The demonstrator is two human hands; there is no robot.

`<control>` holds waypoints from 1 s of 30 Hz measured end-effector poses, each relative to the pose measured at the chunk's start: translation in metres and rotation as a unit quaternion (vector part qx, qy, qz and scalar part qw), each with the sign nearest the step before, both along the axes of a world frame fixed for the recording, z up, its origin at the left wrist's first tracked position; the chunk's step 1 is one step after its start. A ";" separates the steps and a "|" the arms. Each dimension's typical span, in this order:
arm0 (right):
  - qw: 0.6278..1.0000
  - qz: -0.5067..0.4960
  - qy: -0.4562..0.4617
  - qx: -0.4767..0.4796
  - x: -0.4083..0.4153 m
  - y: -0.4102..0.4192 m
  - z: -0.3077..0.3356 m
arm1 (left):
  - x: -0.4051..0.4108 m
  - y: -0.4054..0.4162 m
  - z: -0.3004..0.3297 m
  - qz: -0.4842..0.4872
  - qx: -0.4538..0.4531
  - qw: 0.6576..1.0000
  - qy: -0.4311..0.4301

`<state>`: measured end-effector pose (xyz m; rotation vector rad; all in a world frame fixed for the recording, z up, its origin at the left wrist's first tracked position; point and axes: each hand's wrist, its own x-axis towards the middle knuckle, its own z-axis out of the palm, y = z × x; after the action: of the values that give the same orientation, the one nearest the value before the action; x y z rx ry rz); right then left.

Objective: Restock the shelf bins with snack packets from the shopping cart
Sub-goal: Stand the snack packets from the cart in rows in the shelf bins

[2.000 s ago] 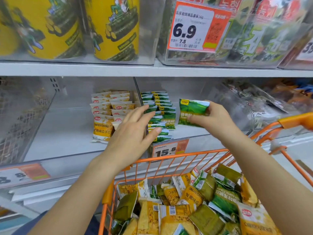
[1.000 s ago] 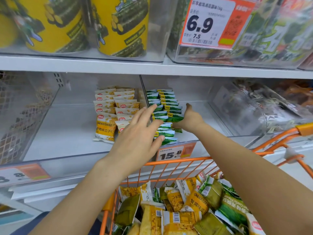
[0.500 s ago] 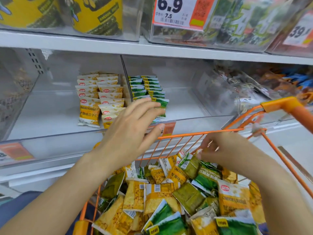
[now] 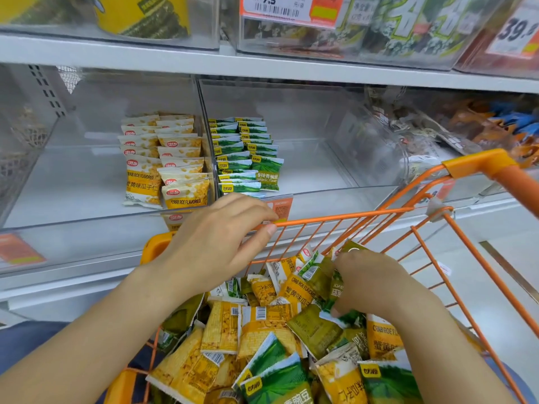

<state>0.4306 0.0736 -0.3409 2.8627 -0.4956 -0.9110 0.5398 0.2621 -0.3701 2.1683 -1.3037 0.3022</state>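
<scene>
Right hand is digging into the snack packets piled in the orange cart, fingers curling round a green packet. Left hand is hovering over the cart's front rim – fingers relaxed, holding nothing. Shelf bins at 12 o'clock – partly stocked.

Cart of packets stands before the shelf bins.

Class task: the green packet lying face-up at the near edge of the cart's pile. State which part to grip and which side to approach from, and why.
Pinch the green packet by its crimped upper left edge, coming from above. It lies flat on top of the yellow packets, that edge is uncovered, and the cart is open overhead. I would expect a two-finger pinch to do.
</scene>
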 end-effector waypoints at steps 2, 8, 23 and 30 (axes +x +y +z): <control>0.998 -0.005 -0.047 0.038 0.001 -0.005 0.005 | 0.001 -0.001 0.000 -0.003 -0.004 1.000 0.015; 0.859 -0.153 -0.311 0.376 0.004 -0.006 0.020 | 0.001 -0.002 0.012 -0.021 -0.098 0.941 0.322; 0.767 -0.106 -0.395 0.494 0.020 0.029 0.004 | 0.010 0.007 0.027 0.003 -0.101 0.903 0.418; 0.896 0.033 -0.342 0.281 0.049 0.041 0.036 | 0.012 0.007 0.024 0.027 -0.044 0.946 0.319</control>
<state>0.4796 0.1147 -0.3046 3.6768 -0.1796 0.0351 0.5518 0.2692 -0.3464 1.9796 -0.8417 -0.3025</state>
